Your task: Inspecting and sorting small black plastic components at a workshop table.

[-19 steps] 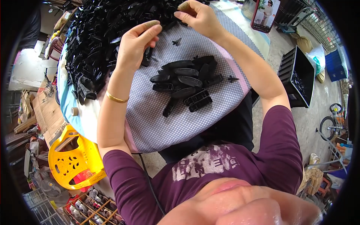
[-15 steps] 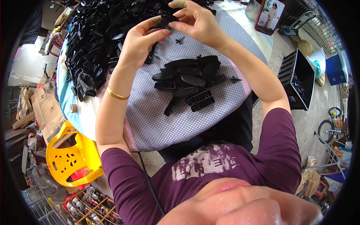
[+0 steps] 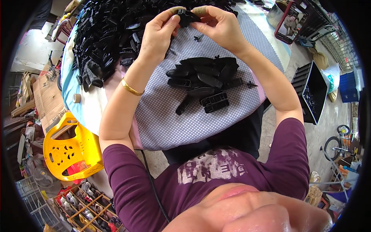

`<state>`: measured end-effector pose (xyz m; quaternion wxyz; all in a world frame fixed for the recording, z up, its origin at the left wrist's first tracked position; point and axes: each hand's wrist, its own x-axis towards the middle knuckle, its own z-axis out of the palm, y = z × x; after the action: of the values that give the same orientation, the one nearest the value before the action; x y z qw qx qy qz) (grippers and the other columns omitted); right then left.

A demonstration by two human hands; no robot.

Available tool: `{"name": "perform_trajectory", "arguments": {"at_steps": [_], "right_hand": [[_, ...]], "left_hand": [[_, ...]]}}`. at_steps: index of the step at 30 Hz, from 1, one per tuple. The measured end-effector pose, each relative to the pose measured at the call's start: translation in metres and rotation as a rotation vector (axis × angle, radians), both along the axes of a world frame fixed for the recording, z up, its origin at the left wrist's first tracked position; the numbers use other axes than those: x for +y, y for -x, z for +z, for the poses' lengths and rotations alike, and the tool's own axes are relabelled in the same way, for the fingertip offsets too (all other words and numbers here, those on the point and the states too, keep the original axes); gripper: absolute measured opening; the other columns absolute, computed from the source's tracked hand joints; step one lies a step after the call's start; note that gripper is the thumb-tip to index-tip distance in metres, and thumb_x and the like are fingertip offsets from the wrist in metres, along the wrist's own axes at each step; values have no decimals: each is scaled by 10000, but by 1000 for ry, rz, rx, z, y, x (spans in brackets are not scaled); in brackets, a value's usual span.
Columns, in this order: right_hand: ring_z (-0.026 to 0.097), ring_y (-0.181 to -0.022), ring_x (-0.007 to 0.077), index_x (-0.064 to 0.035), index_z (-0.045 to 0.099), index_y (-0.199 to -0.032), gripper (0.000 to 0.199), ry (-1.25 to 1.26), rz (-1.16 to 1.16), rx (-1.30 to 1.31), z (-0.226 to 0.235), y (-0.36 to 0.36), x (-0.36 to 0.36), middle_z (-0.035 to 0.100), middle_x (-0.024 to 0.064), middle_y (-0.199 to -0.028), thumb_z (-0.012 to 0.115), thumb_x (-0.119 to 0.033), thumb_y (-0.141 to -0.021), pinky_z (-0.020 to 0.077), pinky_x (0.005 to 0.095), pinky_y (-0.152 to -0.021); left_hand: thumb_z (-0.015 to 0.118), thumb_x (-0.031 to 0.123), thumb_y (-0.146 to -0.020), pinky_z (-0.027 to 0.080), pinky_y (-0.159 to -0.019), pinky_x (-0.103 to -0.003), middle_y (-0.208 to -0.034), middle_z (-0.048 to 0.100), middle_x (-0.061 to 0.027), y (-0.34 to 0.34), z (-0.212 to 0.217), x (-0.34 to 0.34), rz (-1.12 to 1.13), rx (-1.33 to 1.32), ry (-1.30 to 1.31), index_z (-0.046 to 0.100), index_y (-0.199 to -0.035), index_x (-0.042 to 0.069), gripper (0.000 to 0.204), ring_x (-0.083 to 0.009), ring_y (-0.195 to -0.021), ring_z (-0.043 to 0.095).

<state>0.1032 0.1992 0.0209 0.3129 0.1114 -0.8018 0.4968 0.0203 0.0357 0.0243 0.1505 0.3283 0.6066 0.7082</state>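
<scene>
Near the top of the view, both my hands meet on one small black plastic part (image 3: 186,17). My left hand (image 3: 160,33) pinches its left end between thumb and fingers. The other end is gripped by my right hand (image 3: 220,29), thumb below and a wrapped forefinger above. Tape or a finger cover shows on both forefingers. Below them, a small pile of black elongated plastic pieces (image 3: 208,80) lies on the dotted grey cloth (image 3: 166,133). A tiny black cross-shaped piece (image 3: 198,38) rests between the pile and my hands.
A large heap of black plastic parts (image 3: 104,42) covers the table's far left. A phone (image 3: 290,22) stands at the far right, near a metal pot (image 3: 275,15). On the floor are a black crate (image 3: 309,92) at right and a yellow chair (image 3: 71,149) at left. A tape roll (image 3: 77,98) lies at the table's left.
Both hands have closed in on the black part, with the right fingers now pressed onto its end. The whole view has shifted a little, so the table things appear further right.
</scene>
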Motion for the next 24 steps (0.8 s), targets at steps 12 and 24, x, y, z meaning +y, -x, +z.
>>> {"name": "perform_trajectory", "arguments": {"at_steps": [12,24], "right_hand": [[607,-732,121,-1,619,-933,279,-164,-195,-20,0,-2,-12,636,65,-924,746,-179,-759,517,245,-708],[497,-554,55,2,655,-1009,303,-282,-64,57,-7,-7,-12,616,44,-647,691,-229,-816,436,197,-531]], "left_hand": [[608,84,-871,464,-836,-214,-989,658,-63,-11,7,6,-13,-88,-178,625,-1097,-6,244,-104,-901,593],[608,78,-865,463,-840,-230,-990,660,-71,-10,9,1,-73,94,-70,643,-1068,-4,222,-126,-901,603]]}}
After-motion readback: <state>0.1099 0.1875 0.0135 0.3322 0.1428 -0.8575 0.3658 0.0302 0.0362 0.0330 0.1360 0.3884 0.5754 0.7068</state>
